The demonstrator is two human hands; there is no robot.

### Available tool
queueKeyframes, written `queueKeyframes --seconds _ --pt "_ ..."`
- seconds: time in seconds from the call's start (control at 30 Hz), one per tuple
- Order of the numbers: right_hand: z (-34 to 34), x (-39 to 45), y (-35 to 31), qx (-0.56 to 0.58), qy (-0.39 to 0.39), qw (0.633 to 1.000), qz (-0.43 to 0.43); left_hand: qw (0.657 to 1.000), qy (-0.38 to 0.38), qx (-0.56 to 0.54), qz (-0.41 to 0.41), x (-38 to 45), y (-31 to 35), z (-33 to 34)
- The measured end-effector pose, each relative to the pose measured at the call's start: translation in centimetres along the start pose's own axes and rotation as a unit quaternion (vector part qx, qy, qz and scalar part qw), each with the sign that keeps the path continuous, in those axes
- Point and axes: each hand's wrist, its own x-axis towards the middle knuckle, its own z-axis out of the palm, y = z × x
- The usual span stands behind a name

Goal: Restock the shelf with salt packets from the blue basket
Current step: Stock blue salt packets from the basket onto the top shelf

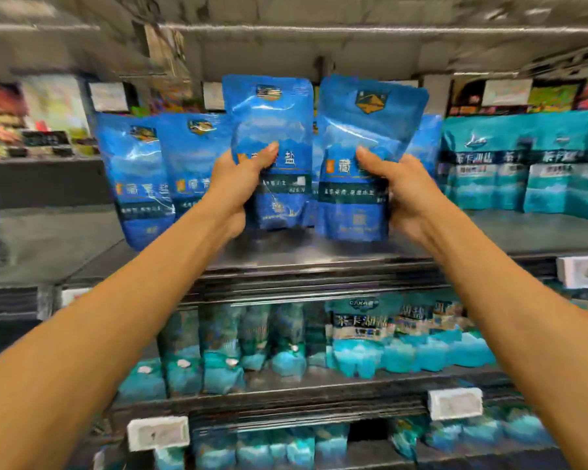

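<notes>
Left hand [241,184] grips one blue salt packet [272,147] and right hand [401,195] grips another blue packet [360,154], thumbs on the fronts, both upright side by side above the shelf [319,262] deck. Two matching packets [160,174] stand on the shelf left of the held pair; teal packets [523,164] stand on it to their right.

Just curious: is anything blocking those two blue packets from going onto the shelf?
Nothing visible does. The left hand and right hand each hold a packet over a bare stretch of shelf. Standing blue packets sit left and behind, teal packets to the right.
</notes>
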Motion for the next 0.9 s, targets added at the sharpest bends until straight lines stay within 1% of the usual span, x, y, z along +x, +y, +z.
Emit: queueKeyframes --seconds 0.1,0.17,0.23,0.27,0.3,0.33,0.37,0.4,0.43,0.5,0.53,0.57,0.6,0.63,0.7,0.77,0.83,0.9 --pt "1.1 3.6 1.1 -0.032 -0.028 0.999 0.016 1.000 0.003 0.007 0.006 2.6 -1.1 0.1" --pt "1.3 4.9 2.5 -0.046 -0.050 0.997 0.029 1.000 -0.012 0.020 -0.012 3.3 -2.4 0.2" --pt "0.6 5.5 4.0 -0.085 -0.065 0.994 0.033 0.998 -0.026 0.051 -0.032 3.6 -3.9 -0.2" --pt "0.1 5.7 4.4 -0.128 -0.075 0.988 0.030 0.996 -0.032 0.074 -0.032 3.7 -4.4 -0.5" --pt "-0.6 5.7 4.5 -0.182 -0.088 0.979 0.026 0.992 -0.036 0.119 -0.020 3.8 -4.6 -1.1" --pt "-1.2 5.8 4.5 -0.231 -0.105 0.967 0.022 0.981 -0.043 0.190 0.000 3.8 -4.6 -1.7" --pt "-1.7 5.8 4.5 -0.266 -0.117 0.957 0.024 0.959 -0.054 0.277 0.021 3.9 -4.4 -2.3" --pt "-2.2 5.9 4.6 -0.292 -0.123 0.948 0.025 0.930 -0.064 0.359 0.037 3.8 -4.1 -2.7" --pt "-2.4 5.9 4.6 -0.315 -0.119 0.941 0.027 0.896 -0.066 0.436 0.047 3.6 -3.9 -3.1" --pt "-2.5 6.0 4.8 -0.351 -0.104 0.930 0.023 0.814 -0.034 0.577 0.060 3.1 -3.6 -3.5" --pt "-2.4 6.0 4.9 -0.365 -0.100 0.925 0.023 0.779 -0.014 0.623 0.064 3.0 -3.5 -3.5" --pt "-2.3 6.1 4.9 -0.380 -0.096 0.920 0.022 0.758 -0.004 0.649 0.069 2.7 -3.4 -3.3" --pt "-2.3 6.3 5.0 -0.399 -0.090 0.912 0.013 0.747 0.002 0.662 0.070 2.5 -3.2 -3.1" --pt "-2.2 6.4 5.0 -0.424 -0.075 0.902 0.003 0.739 0.005 0.671 0.063 2.5 -2.9 -3.0" --pt "-2.0 6.6 4.8 -0.483 -0.039 0.875 -0.010 0.735 0.005 0.677 0.034 2.6 -2.4 -3.1" --pt "-1.8 6.8 4.8 -0.531 -0.018 0.847 -0.015 0.750 0.000 0.661 0.008 2.7 -2.2 -3.3" --pt "-1.6 6.8 4.8 -0.561 -0.023 0.827 -0.027 0.770 0.000 0.639 0.006 2.8 -2.3 -3.4" --pt "-1.3 6.6 4.8 -0.561 -0.033 0.827 -0.037 0.768 0.005 0.639 0.027 2.8 -2.5 -3.5"
